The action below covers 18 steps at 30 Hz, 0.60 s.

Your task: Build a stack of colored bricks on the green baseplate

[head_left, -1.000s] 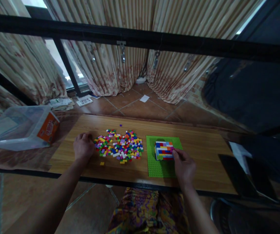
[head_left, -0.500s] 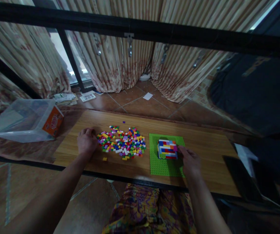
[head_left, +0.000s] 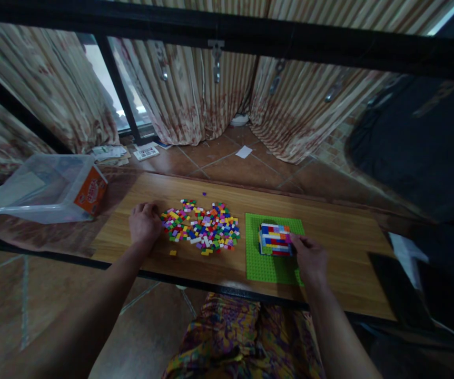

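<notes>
A multicoloured block of toy bricks [head_left: 274, 241] stands on the green baseplate [head_left: 254, 268], right of the middle of the table. My right hand [head_left: 311, 257] reaches in from the right. Its thumb and index finger pinch a pink brick [head_left: 288, 238] against the right end of the block. Beside the left edge of a loose brick pile [head_left: 201, 226] rests my left hand [head_left: 145, 223], its fingers curled down at the wooden top; whatever they may hold is hidden.
A clear plastic bin [head_left: 49, 192] with an orange label stands at the left. One yellow brick [head_left: 173, 253] lies in front of the pile and a purple brick [head_left: 204, 193] behind it. Dark flat objects [head_left: 396, 289] are at the right end. A black bar [head_left: 227, 29] crosses above.
The view has shifted slightly. My right hand stays at the right end of the block with the pink brick, and my left hand stays beside the pile.
</notes>
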### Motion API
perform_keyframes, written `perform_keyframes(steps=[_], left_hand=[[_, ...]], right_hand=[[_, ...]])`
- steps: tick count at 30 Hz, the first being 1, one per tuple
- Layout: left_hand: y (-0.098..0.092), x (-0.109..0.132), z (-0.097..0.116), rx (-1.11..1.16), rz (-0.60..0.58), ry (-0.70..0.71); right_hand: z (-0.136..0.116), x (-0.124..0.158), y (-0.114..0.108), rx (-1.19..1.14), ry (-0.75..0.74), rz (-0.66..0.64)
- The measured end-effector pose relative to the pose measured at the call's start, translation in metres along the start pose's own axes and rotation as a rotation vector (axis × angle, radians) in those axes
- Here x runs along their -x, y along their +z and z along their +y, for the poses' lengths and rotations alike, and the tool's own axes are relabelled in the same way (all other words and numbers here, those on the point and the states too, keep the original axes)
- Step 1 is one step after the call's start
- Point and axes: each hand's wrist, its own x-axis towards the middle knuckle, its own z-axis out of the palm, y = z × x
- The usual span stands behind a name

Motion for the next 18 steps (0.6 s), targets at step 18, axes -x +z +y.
perform_keyframes(steps=[18], left_hand=[[0.004, 0.002, -0.001, 0.037, 0.004, 0.01]], right_hand=[[-0.052, 0.02, 0.029, 0.287, -0.416, -0.046]])
